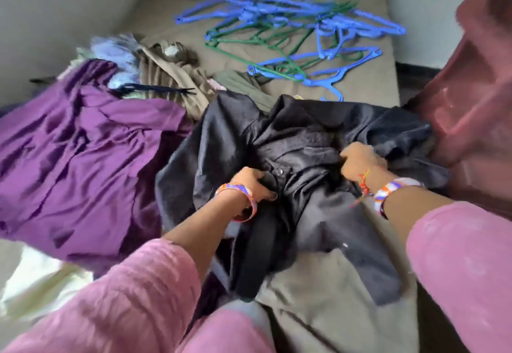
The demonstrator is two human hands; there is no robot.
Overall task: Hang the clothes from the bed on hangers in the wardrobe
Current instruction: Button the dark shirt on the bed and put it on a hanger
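Note:
A crumpled black garment (302, 142) with snap buttons lies on the bed in front of me. My left hand (253, 182) grips its fabric beside a snap near the middle. My right hand (360, 161) grips a fold of the same garment further right. A purple garment (83, 153) is spread out to the left. A heap of blue and green plastic hangers (291, 28) lies at the far side of the bed. No wardrobe is in view.
The bed (327, 291) has a grey-brown sheet. Beige and olive clothes (171, 75) are piled behind the purple one, with a dark hanger (155, 89) on top. A dark red curtain (476, 98) hangs at the right. White cloth (36, 278) lies at lower left.

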